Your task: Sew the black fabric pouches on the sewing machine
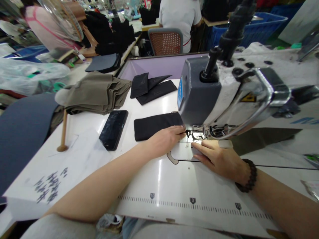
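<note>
A sewing machine stands in front of me, its presser foot and needle area low over a shiny metal plate. My left hand is at the left of the foot, its fingers bent together on the right end of a folded black fabric piece. The fingertips are partly hidden beside the foot. Just right of the needle, my right hand lies palm down with its fingers stretched out on the plate. A pale wrap is on one finger. No fabric shows under that hand.
More black fabric pieces lie behind the machine plate. To the left are a stack of olive cloth, a black phone and a wooden stick. Olive fabric lies under the machine arm. Co-workers sit beyond, near a chair.
</note>
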The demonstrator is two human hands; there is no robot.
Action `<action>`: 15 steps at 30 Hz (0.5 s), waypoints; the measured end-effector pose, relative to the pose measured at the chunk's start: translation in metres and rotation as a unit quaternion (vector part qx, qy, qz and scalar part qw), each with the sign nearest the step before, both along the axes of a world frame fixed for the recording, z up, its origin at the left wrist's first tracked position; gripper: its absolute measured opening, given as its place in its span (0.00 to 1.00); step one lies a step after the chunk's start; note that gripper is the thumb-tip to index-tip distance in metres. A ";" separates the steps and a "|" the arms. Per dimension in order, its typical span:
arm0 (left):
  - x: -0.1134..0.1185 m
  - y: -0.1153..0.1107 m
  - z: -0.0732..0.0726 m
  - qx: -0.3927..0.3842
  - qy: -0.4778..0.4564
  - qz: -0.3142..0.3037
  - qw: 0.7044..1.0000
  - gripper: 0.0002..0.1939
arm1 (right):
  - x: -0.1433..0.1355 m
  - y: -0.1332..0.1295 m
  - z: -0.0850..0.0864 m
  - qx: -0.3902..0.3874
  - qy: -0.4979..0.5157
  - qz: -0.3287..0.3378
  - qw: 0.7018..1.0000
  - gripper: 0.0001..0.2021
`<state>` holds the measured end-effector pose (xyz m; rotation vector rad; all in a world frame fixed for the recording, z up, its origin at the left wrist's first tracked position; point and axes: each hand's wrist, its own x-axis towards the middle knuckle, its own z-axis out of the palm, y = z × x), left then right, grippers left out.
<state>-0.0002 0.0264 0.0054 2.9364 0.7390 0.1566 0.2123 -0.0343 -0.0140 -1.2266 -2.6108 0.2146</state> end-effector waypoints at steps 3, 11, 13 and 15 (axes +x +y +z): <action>0.003 -0.004 0.002 0.007 0.044 0.027 0.999 0.15 | 0.000 0.000 -0.001 0.012 -0.004 -0.005 1.000 0.15; -0.010 -0.037 0.007 0.020 0.167 0.180 0.969 0.21 | 0.003 0.000 0.002 0.037 -0.001 0.005 0.999 0.15; -0.025 -0.059 0.006 0.002 0.175 0.153 0.972 0.22 | 0.005 0.000 0.002 0.043 0.009 0.014 0.999 0.14; -0.041 -0.083 0.006 -0.032 0.163 0.111 0.980 0.24 | 0.006 0.001 0.001 0.043 0.017 0.027 0.999 0.14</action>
